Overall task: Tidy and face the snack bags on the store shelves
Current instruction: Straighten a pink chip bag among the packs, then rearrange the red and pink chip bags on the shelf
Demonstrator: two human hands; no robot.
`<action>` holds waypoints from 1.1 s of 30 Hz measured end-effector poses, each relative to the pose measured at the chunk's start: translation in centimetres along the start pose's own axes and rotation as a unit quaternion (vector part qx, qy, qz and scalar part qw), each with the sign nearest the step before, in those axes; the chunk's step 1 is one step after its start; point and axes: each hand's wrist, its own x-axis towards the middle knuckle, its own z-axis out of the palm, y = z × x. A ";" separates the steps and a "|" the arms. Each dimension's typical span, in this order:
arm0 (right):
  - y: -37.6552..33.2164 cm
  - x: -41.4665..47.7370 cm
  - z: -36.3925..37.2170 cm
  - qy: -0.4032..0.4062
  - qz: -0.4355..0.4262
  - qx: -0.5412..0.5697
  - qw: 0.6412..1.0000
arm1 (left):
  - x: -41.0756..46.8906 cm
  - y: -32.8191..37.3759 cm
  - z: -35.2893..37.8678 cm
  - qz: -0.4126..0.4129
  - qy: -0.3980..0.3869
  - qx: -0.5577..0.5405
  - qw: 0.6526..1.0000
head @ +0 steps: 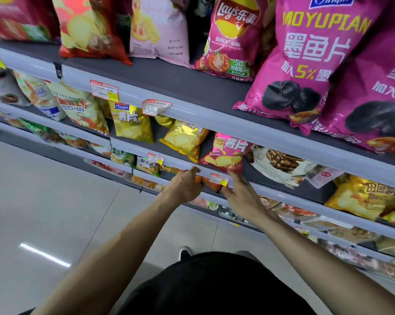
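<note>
Both my hands reach under the edge of the middle shelf (271, 137). My left hand (185, 185) and my right hand (242, 192) grip an orange snack bag (209, 184) between them, mostly hidden behind a price tag on the lower shelf rail. Just above my right hand a pink potato chips bag (226, 153) leans forward over the rail. Beside it on the left lies a tilted yellow chips bag (185, 139), and another yellow bag (130, 123) stands upright further left.
Large magenta cuttlefish-chip bags (305, 64) overhang the top shelf at the right. A pink Lay's bag (232, 37) and a red bag (87, 28) stand further left. A white chocolate wafer bag (280, 164) lies right of the pink bag. Grey floor tiles (44, 212) are at the left.
</note>
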 end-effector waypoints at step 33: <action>-34.6 -0.4 -9.1 0.076 -0.436 -0.193 0.876 | -15.8 -2.3 -28.4 -0.148 0.390 0.044 0.908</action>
